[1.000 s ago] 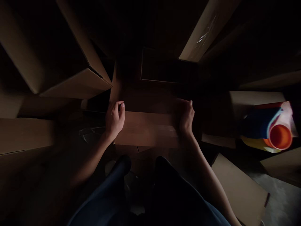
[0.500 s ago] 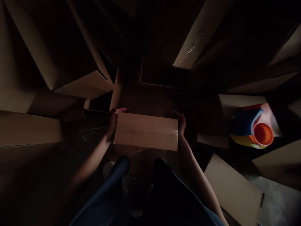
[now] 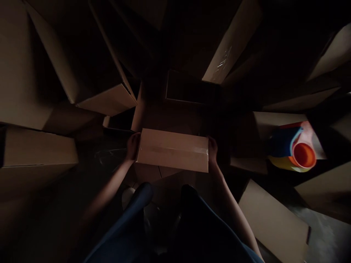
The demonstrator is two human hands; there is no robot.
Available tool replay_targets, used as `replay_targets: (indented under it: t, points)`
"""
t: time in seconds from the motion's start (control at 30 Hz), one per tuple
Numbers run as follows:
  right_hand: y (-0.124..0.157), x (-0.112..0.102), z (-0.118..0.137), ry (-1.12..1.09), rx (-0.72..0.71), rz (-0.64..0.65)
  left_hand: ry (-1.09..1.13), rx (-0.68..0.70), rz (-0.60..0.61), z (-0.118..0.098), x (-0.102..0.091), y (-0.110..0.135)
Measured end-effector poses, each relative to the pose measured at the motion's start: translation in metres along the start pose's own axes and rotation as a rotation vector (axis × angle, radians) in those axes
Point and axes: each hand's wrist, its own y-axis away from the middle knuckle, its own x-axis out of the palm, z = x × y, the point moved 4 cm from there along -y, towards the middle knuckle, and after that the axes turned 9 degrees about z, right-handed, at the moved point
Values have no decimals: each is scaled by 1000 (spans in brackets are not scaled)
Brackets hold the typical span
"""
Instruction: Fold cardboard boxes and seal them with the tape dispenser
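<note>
A long cardboard box with clear tape along its top lies in front of my knees, slightly tilted in view. My left hand grips its left end, and my right hand grips the right end. Fingers of both hands are bent against the ends, partly hidden in shadow. Beneath the box shows another cardboard surface with a dark seam.
Cardboard boxes surround me, including an open box at left and a taped one ahead. On the right are an orange roll-shaped object with colourful wrapping and a flat-topped box. The light is dim.
My fingers, stretched past the box ends before, are now bent in against them. The box appears shifted slightly right and up in view; the surroundings have also shifted a little.
</note>
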Motion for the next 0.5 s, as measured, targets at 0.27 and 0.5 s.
replay_targets:
  t: [0.27, 0.5]
  points:
    - [19, -5, 45, -113, 118, 92, -430, 233, 134, -78, 20, 34]
    - [32, 15, 65, 47, 75, 162, -786, 313, 101, -80, 56, 38]
